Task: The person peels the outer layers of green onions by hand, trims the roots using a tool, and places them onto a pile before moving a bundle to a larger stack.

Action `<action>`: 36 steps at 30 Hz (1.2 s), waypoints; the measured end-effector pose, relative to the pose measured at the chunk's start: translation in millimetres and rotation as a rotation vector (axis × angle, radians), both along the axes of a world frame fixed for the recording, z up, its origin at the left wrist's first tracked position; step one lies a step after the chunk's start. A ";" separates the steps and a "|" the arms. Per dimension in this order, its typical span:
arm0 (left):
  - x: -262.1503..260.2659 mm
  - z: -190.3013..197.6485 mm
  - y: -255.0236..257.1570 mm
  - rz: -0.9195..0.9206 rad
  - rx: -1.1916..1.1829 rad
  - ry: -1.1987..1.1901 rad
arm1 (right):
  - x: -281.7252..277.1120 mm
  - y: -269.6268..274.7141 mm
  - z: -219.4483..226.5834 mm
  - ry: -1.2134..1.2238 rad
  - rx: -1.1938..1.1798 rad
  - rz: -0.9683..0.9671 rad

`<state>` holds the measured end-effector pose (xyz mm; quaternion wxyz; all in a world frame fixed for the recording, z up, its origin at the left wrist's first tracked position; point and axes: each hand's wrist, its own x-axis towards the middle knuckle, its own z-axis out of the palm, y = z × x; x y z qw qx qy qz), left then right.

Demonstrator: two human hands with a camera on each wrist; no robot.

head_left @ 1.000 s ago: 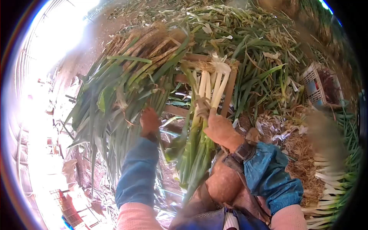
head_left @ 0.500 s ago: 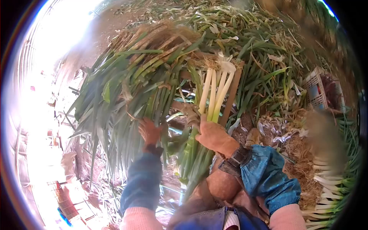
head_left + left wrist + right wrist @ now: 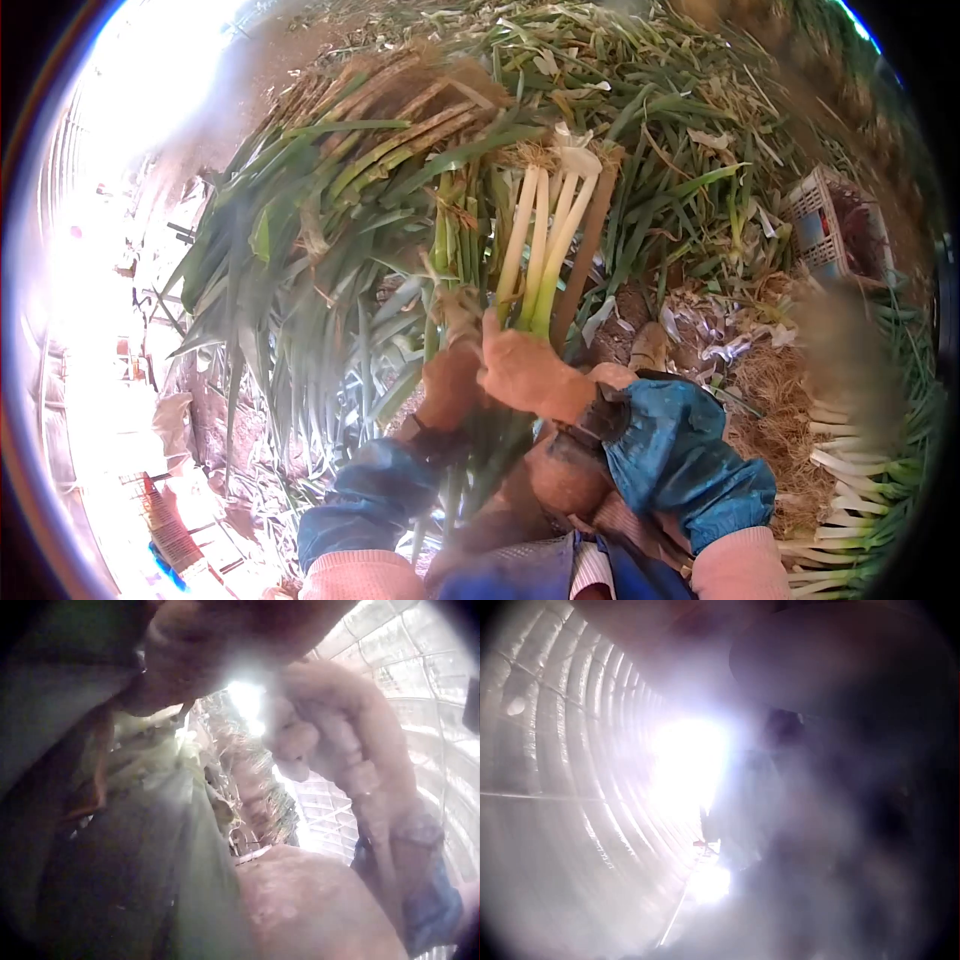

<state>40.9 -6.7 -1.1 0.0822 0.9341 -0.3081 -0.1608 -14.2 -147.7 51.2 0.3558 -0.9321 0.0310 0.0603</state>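
Several long green onions, white at the root end, lie on a wooden frame. My right hand is over their green leaves, its fingers curled in the left wrist view. Just beyond its fingertips shows a tan, crumpled strip, like withered leaf. My left hand is close beside the right one, right below that strip; its fingers are mostly hidden and I cannot tell what they hold. Broad green leaves fill the lower left wrist view. The right wrist view is blurred.
Untrimmed onions with roots and leaves are heaped on the left. Discarded leaves cover the ground ahead. A plastic crate stands at the right. Nearer, cut roots lie beside a row of clean onions.
My left hand has left the onion heap and come right, meeting the right hand. The right hand has moved left and closer to my body, with the tan strip at its fingertips.
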 end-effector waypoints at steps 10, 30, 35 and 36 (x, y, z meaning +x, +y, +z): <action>140.5 -20.3 -0.8 -0.010 0.050 -0.292 | 28.9 -41.8 -22.7 0.124 -0.007 -0.197; 74.9 19.5 -3.3 0.390 -0.052 -0.157 | 8.6 -6.7 -1.3 0.052 0.027 -0.065; 23.2 25.5 25.9 0.391 -0.121 -0.203 | -4.3 3.7 4.9 0.141 0.039 0.034; 13.0 31.0 30.3 0.407 -0.127 -0.193 | -1.8 3.7 -2.5 0.130 0.058 0.010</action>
